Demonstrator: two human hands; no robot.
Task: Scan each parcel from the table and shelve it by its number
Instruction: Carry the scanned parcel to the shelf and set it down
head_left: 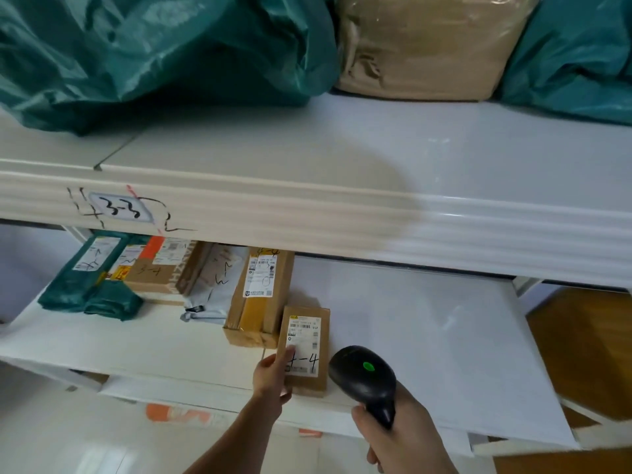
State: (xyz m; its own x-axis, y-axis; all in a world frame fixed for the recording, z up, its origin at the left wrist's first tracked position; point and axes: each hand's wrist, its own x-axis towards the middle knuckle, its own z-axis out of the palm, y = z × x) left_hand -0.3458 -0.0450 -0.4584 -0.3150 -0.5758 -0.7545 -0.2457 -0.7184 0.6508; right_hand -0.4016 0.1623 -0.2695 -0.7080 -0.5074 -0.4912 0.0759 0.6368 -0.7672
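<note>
A small brown cardboard parcel (pixel 307 340) with a white label and a handwritten "4-4" lies on the lower white shelf (pixel 427 336), near its front edge. My left hand (pixel 272 376) grips the parcel's near left corner, thumb on the label. My right hand (pixel 396 436) holds a black barcode scanner (pixel 364 376) by its handle, just right of the parcel; a green light glows on its head. The upper shelf's edge carries a "3-3" tag (pixel 119 208).
Further back on the lower shelf stand a taller cardboard box (pixel 256 299), a grey mailer (pixel 215 285), more boxes and green bags (pixel 92 285). Big green bags (pixel 154 53) and a tan wrapped parcel (pixel 427 46) fill the upper shelf. Wooden floor (pixel 581 336) shows at right.
</note>
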